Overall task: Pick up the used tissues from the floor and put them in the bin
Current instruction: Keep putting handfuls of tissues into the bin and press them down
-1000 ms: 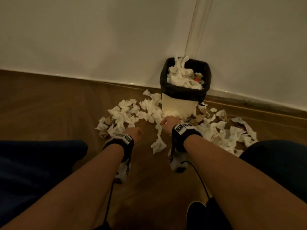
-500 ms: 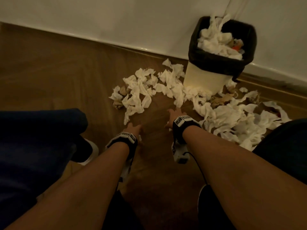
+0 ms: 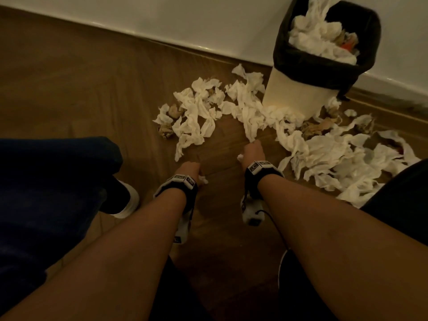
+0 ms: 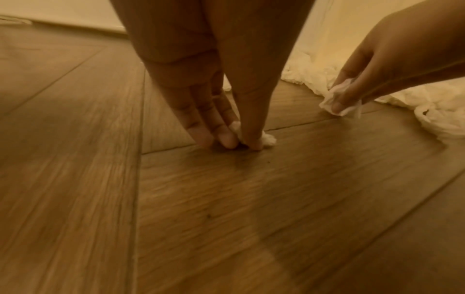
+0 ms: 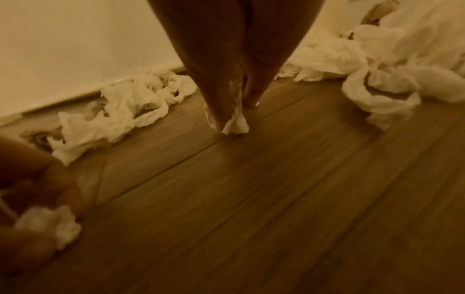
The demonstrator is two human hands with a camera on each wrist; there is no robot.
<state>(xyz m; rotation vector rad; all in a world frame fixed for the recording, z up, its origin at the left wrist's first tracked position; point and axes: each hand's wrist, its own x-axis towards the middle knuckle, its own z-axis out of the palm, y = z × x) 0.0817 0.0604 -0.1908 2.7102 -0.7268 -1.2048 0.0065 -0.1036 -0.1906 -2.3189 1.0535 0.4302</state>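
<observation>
Many crumpled white tissues (image 3: 196, 114) lie strewn on the wooden floor around a cream bin (image 3: 324, 49) lined with a black bag and piled high with tissues. My left hand (image 3: 190, 169) is down at the floor, its fingertips (image 4: 226, 142) pinching a small tissue scrap (image 4: 268, 139). To its right my right hand (image 3: 252, 151) pinches another small tissue piece (image 5: 235, 124) between thumb and fingers just above the boards. That hand and its tissue (image 4: 339, 103) also show in the left wrist view. The big tissue pile (image 3: 342, 163) spreads right of my right hand.
A white wall and skirting board (image 3: 162, 40) run behind the bin. My dark-trousered knees (image 3: 46, 181) frame the scene on both sides, with a shoe (image 3: 125, 200) at the left. Brownish soiled wads (image 3: 317, 128) lie among the tissues near the bin's base.
The head view tilted down and closer, so the bin shifted to the upper right. Both hands came down and back toward me to the bare boards, and each now pinches a small tissue piece.
</observation>
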